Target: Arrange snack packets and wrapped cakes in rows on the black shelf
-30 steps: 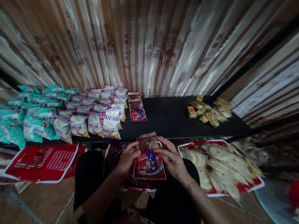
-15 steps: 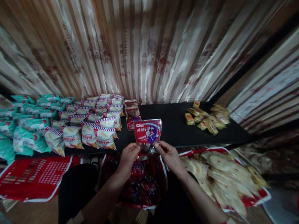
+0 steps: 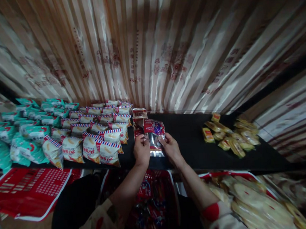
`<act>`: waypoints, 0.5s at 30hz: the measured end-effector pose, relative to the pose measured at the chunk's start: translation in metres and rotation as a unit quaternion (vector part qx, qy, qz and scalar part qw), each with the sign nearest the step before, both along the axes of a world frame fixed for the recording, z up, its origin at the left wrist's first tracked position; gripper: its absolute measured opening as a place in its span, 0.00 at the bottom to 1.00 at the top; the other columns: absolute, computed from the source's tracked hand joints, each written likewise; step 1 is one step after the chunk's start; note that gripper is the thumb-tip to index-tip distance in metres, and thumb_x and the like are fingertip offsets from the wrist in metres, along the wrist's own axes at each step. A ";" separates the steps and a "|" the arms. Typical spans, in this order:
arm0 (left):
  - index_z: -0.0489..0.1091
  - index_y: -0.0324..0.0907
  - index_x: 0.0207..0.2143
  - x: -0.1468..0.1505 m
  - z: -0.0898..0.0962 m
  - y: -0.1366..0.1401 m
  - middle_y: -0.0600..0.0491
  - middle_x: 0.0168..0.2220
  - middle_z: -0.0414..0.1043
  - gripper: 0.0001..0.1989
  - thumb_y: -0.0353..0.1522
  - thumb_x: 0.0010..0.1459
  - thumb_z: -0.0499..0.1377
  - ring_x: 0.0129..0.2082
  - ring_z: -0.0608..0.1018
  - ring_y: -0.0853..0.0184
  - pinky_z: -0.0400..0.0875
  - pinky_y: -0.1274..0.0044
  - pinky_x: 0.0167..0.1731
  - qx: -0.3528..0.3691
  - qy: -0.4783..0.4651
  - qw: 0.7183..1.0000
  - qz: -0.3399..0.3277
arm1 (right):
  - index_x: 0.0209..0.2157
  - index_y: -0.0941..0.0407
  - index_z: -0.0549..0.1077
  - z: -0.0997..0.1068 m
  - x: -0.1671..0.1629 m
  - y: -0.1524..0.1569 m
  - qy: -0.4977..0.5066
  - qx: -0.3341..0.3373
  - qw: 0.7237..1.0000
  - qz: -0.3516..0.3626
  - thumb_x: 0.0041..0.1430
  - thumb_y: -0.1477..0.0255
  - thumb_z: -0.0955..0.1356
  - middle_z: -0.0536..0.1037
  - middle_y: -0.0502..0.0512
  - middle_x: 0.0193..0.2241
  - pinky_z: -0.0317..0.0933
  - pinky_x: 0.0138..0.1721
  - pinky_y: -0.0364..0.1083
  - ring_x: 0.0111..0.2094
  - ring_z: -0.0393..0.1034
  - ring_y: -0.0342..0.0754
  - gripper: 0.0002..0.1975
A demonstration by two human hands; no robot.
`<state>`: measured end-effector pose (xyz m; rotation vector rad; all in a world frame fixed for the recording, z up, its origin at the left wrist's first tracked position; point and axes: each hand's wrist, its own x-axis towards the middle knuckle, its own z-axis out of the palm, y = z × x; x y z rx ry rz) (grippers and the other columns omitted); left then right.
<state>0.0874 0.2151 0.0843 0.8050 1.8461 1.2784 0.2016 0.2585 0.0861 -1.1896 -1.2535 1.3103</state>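
Note:
A red and silver snack packet [image 3: 156, 142] is held between my two hands over the black shelf [image 3: 189, 136]. My left hand [image 3: 142, 149] pinches its left side, and my right hand [image 3: 171, 148] pinches the right side. Just behind it lie other red packets [image 3: 139, 112], partly covered by the one I hold. To the left stand rows of white snack bags [image 3: 72, 149] with striped tops. Below my forearms is a red basket [image 3: 175, 194] with more dark red and purple packets inside.
Teal bags [image 3: 28, 147] fill the shelf's left end. Small yellow packets [image 3: 234, 140] lie in a loose group at right. A basket of clear-wrapped pale flat items [image 3: 255, 198] sits below right, an overturned-looking red basket [image 3: 29, 191] below left. A striped curtain [image 3: 148, 51] hangs behind.
Both hands have moved the packet forward and down, from above the shelf's front edge to beside the other red packets. The packet now tilts back flatter. The view has shifted slightly.

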 end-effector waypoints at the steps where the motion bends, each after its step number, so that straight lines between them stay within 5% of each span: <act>1: 0.64 0.43 0.52 -0.002 0.005 0.009 0.50 0.44 0.73 0.20 0.29 0.56 0.54 0.45 0.75 0.65 0.68 0.74 0.46 0.006 0.033 0.999 0.006 | 0.31 0.56 0.69 -0.001 -0.007 0.013 0.005 0.003 1.000 -0.008 0.41 0.55 0.71 0.74 0.48 0.22 0.61 0.25 0.41 0.22 0.66 0.43 0.21; 8: 0.66 0.40 0.52 -0.010 0.021 0.049 0.45 0.59 0.60 0.23 0.25 0.53 0.52 0.60 0.61 0.58 0.55 0.66 0.60 0.074 0.258 0.963 0.022 | 0.38 0.56 0.70 -0.006 -0.050 0.102 -0.015 0.047 0.999 0.005 0.45 0.61 0.67 0.77 0.50 0.27 0.64 0.30 0.42 0.26 0.69 0.44 0.18; 15: 0.67 0.38 0.52 -0.010 -0.007 0.062 0.48 0.61 0.58 0.25 0.23 0.50 0.52 0.65 0.50 0.55 0.53 0.62 0.62 0.056 0.329 0.942 -0.045 | 0.40 0.56 0.73 -0.020 -0.074 0.156 -0.293 0.084 0.952 0.020 0.51 0.72 0.65 0.78 0.50 0.28 0.65 0.36 0.43 0.29 0.71 0.44 0.13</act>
